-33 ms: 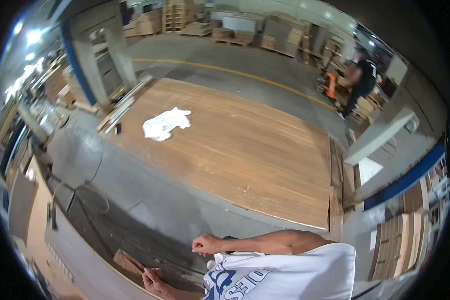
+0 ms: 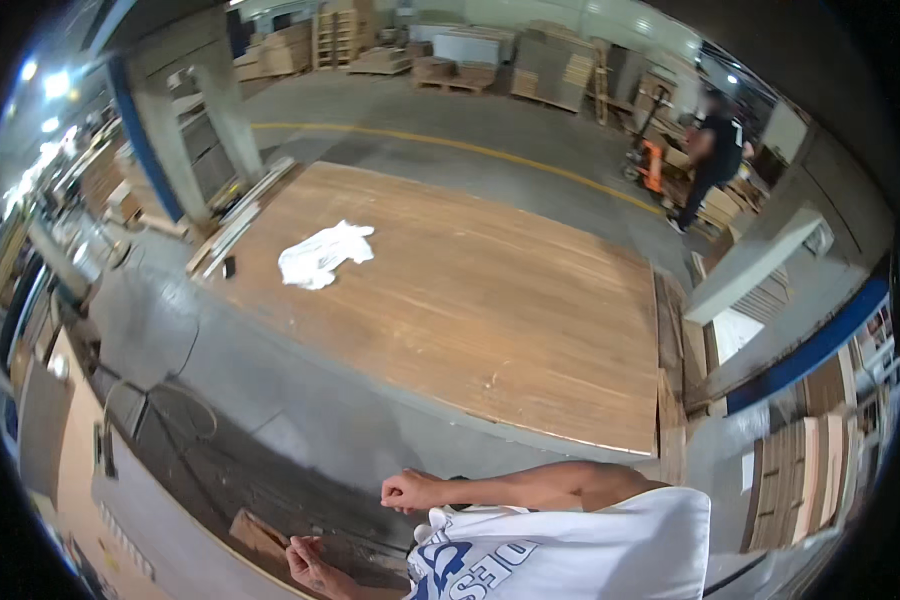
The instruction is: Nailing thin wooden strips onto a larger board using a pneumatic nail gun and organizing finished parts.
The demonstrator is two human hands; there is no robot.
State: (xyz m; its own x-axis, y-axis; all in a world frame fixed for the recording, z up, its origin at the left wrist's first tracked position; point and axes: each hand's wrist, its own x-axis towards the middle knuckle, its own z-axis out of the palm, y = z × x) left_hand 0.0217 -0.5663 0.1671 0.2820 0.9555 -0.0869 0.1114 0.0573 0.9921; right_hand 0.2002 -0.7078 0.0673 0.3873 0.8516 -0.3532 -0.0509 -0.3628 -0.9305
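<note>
My right hand (image 2: 412, 491) is curled into a loose fist in front of my white shirt (image 2: 590, 540), with nothing showing in it. Lower and further left, my left hand (image 2: 315, 562) also has its fingers bent in, and no object shows there. It is nearest to a brown flat piece (image 2: 255, 535) and the edge of a long pale panel (image 2: 170, 510); whether it touches either I cannot tell. Beyond both hands, out of reach of my fingers, lies a large wood-grain board (image 2: 470, 300) with a crumpled white cloth (image 2: 325, 254) on it.
Light strips (image 2: 238, 222) and a small black object (image 2: 229, 267) lie at the board's left end. Pillars stand left (image 2: 150, 120) and right (image 2: 820, 290). A cable (image 2: 195, 345) runs over the floor. Further off, a person (image 2: 715, 160) stands by an orange pallet jack (image 2: 652, 165).
The view has shifted slightly, so the board and cloth sit a little lower and further left. My hands keep nearly the same pose.
</note>
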